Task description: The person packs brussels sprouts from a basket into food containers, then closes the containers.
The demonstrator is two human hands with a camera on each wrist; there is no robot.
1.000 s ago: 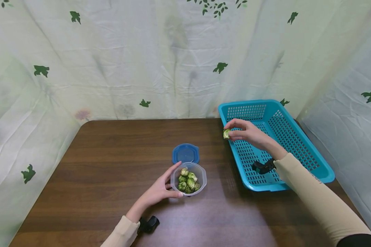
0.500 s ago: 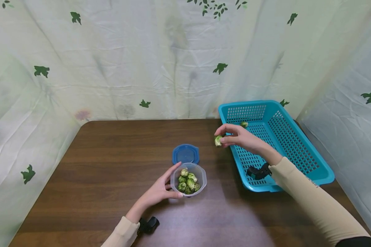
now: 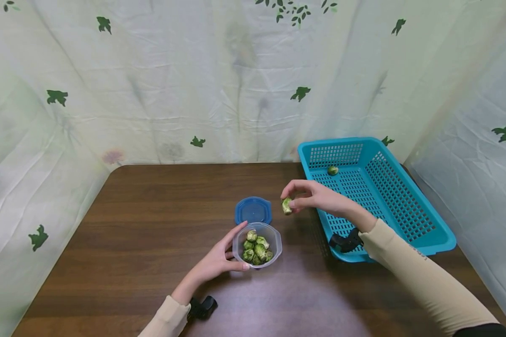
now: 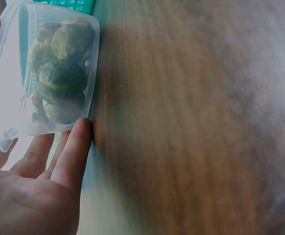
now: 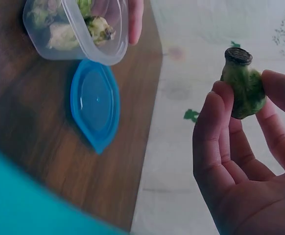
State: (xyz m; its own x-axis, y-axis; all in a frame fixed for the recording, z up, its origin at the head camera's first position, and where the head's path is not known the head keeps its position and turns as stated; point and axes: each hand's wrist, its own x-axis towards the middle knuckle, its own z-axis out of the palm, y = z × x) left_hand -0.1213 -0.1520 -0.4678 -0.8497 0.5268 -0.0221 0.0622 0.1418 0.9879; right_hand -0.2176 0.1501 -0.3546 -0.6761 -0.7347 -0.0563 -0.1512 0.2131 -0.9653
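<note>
My right hand [image 3: 314, 195] pinches a Brussels sprout [image 3: 286, 206] between thumb and fingertips, above the table just left of the blue basket. In the right wrist view this sprout [image 5: 243, 88] has its dark cut stem end up. My left hand [image 3: 219, 255] grips the left side of a clear plastic container [image 3: 277, 234], thumb at its near edge and fingers along its far side. Several Brussels sprouts [image 3: 260, 249] lie inside the container; they show through its wall in the left wrist view. Directly behind the container lies its blue lid [image 3: 253, 209].
A blue perforated basket [image 3: 409, 206] stands at the right of the brown wooden table [image 3: 152, 210], with one sprout [image 3: 332, 171] near its far left corner. My right forearm crosses over the basket. A pale leaf-patterned cloth [image 3: 236, 93] hangs behind and at both sides.
My right hand has moved left and nearer, carrying the sprout out past the basket's left rim toward the container. The sprout left in the basket has come into sight. My left hand stays put.
</note>
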